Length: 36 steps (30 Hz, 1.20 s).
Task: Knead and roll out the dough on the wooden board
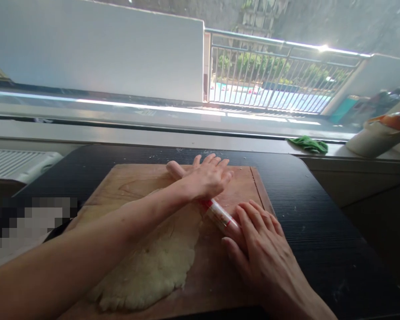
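Note:
A rolling pin (pixel 216 214) with a printed label round its middle lies diagonally across a wooden board (pixel 231 278). My left hand (pixel 208 178) rests palm down on its far part, fingers stretched out and spread past it. Around the near end, my right hand (pixel 260 240) has its thumb on one side and its fingers over the other. To the left of the pin, a pale flattened sheet of dough (pixel 153 266) with a ragged near edge covers much of the board. My left forearm hides part of the dough.
The board sits on a black table (pixel 306 222) with white specks of flour. Behind it runs a window sill with a green cloth (pixel 308 144) and a pale container (pixel 370 138) at the right. A white ridged object (pixel 23 164) stands at the left. Outside the window is a metal railing (pixel 270 73).

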Available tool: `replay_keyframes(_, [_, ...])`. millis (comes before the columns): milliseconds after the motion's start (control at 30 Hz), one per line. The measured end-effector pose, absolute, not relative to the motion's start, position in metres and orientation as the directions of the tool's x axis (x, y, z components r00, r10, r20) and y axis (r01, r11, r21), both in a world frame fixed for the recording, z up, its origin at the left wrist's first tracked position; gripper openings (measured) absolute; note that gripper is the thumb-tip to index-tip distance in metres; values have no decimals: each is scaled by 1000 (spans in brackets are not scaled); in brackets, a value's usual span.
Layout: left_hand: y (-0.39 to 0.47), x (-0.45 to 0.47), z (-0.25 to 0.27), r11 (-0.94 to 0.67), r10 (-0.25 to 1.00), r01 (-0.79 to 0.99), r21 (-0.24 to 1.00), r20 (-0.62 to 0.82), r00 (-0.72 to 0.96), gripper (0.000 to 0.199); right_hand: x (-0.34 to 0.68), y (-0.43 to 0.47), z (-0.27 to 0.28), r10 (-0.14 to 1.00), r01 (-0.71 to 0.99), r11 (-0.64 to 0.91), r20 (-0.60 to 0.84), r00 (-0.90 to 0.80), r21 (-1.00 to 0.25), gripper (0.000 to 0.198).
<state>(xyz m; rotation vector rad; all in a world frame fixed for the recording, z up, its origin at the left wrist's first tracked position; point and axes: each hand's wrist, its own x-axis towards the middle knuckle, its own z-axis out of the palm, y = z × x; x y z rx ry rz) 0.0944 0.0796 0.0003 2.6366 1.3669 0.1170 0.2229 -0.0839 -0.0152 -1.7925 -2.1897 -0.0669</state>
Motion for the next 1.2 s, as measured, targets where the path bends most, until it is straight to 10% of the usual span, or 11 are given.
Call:
replay_keyframes(333, [33, 42, 3, -590, 807, 801, 102, 79, 585, 56, 204, -103, -25, 792, 878, 473, 475, -384, -79, 60])
replay_keyframes(600, [64, 81, 2, -592, 802, 791, 152, 14, 597, 57, 217, -88, -13, 938, 962, 230, 297, -179, -146, 45])
replay_keyframes(900, [-29, -17, -4, -626, 766, 778, 49, 224, 602, 47, 195, -120, -25, 805, 859, 508, 392, -446, -66, 61])
replay_keyframes(1200, [-71, -97, -28, -517, 814, 855, 46, 337, 474, 52, 175, -77, 12, 914, 896, 369, 271, -302, -246, 41])
